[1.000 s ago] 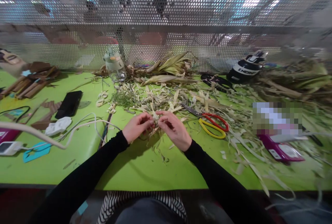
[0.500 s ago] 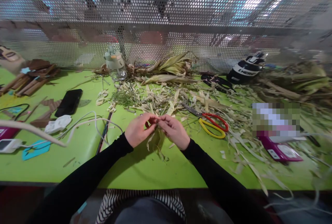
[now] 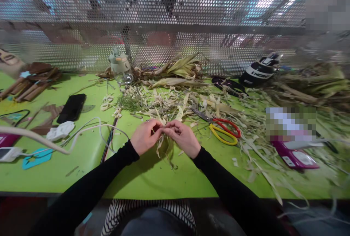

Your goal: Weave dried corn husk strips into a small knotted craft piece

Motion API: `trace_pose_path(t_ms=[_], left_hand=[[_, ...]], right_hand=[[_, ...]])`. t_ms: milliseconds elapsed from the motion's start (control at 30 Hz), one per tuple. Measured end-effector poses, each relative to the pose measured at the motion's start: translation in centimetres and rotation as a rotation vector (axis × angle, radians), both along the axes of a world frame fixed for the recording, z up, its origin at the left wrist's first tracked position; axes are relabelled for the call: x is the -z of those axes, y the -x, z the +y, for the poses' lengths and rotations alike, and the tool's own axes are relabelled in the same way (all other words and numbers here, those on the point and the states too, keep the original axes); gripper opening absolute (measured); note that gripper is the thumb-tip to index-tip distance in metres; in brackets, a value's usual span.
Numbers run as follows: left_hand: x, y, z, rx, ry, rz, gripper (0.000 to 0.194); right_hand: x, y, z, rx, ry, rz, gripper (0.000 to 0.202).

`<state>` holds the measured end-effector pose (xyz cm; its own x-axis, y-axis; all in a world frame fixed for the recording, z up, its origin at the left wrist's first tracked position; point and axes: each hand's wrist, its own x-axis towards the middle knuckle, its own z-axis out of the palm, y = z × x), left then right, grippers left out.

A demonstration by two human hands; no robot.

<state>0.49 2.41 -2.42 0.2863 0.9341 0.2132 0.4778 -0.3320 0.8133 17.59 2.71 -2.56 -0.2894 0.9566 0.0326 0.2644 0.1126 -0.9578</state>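
green table (image 3: 197,187) before a perforated screen (image 3: 197,12); the left hand (image 3: 144,137) and right hand (image 3: 185,139), fingertips meeting, pinch narrowly on pale husk strips (image 3: 159,147) hanging below them, near red-and-yellow scissors (image 3: 223,139).

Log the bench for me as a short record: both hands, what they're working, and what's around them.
left hand: fingers pinched at dry strips
right hand: fingertips meeting the left's at the same strips
grip detail: partly hidden by the fingers; loose ends hang below
scissors: on the green table, right of the right hand
scraps: pale shreds beyond the hands
phone: left of the hands, screen dark
black bottle: far right, near the mesh screen
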Motion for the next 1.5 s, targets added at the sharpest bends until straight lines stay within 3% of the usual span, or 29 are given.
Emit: trace_pose_path(t_ms=[133, 233, 400, 533, 667, 800, 967, 1133, 1267, 1367, 1500], left_hand=[[-0.3, 0.0, 0.3, 0.035, 0.365, -0.266, 0.024], [-0.3, 0.1, 0.5, 0.098, 0.537, -0.386, 0.023], [0.1, 0.0, 0.4, 0.057, 0.37, -0.289, 0.02], [-0.1, -0.2, 0.0, -0.015, 0.194, -0.207, 0.021], [-0.6, -0.4, -0.5, -0.024, 0.153, -0.155, 0.016], [-0.4, -0.4, -0.4, -0.001, 0.134, -0.098, 0.023], [-0.3, 0.1, -0.1, -0.026, 0.123, -0.129, 0.019], [-1.3, 1.1, 0.1, -0.075, 0.029, -0.174, 0.014], [-1.5, 1.4, 0.3, -0.039, 0.183, -0.383, 0.017], [-1.1, 1.1, 0.5, 0.026, 0.335, -0.446, 0.017], [-0.8, 0.7, 0.3, 0.111, 0.285, -0.209, 0.012]], right_hand=[[-0.4, 0.0, -0.1, 0.041, -0.092, -0.008, 0.026], [-0.4, -0.1, 0.0, 0.028, 0.016, 0.071, 0.025], [0.0, -0.3, 0.2, -0.063, 0.324, 0.303, 0.025], [0.1, -0.2, 0.2, -0.082, 0.389, 0.365, 0.026], [0.1, 0.0, 0.2, -0.021, 0.35, 0.365, 0.027], [0.2, 0.3, 0.1, 0.012, 0.289, 0.315, 0.028], [-0.5, -0.8, 0.4, -0.076, 0.229, 0.221, 0.029], [-1.9, -2.6, 0.9, -0.24, 0.127, -0.08, 0.03], [-2.2, -2.6, 0.9, -0.259, 0.009, -0.212, 0.026], [-2.0, -2.4, 0.7, -0.172, -0.075, -0.087, 0.018], [-1.5, -2.0, 0.2, -0.181, 0.061, 0.352, 0.018]])
